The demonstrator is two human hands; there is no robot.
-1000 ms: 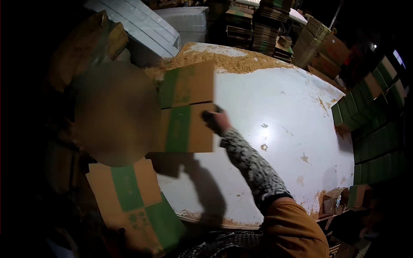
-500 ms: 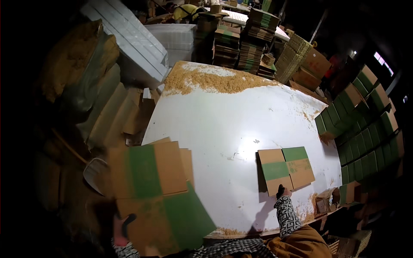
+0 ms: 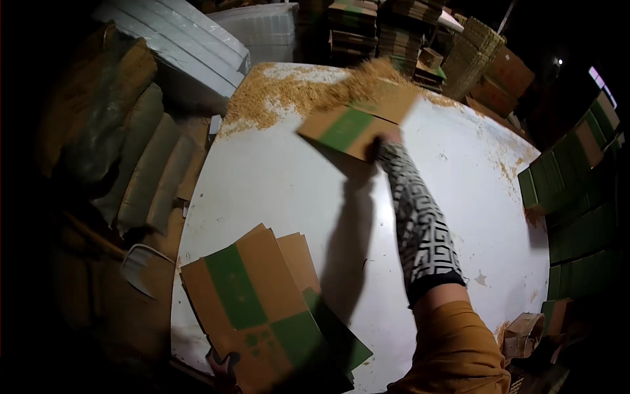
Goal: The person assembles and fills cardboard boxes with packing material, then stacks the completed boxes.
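Note:
My right hand is stretched out over the far part of the white table, closed on the near edge of a flattened cardboard box, brown with a green band. The box is tilted, and its far side meets a pile of sawdust, where loose bits blur upward. At the lower left, my left hand grips the edge of several flattened boxes, brown and green, fanned out over the table's near edge. The left fingers partly disappear beneath the cardboard.
Filled sacks and a scoop-like tool are on the left. White wrapped slabs lean behind them. Stacks of flattened cardboard rise beyond the far edge. Green and brown boxes are piled on the right, above a small open carton.
My right hand has carried the box from the near right to the far sawdust, stirring it up. The left-hand cardboard has shifted slightly right and down. The view has moved too.

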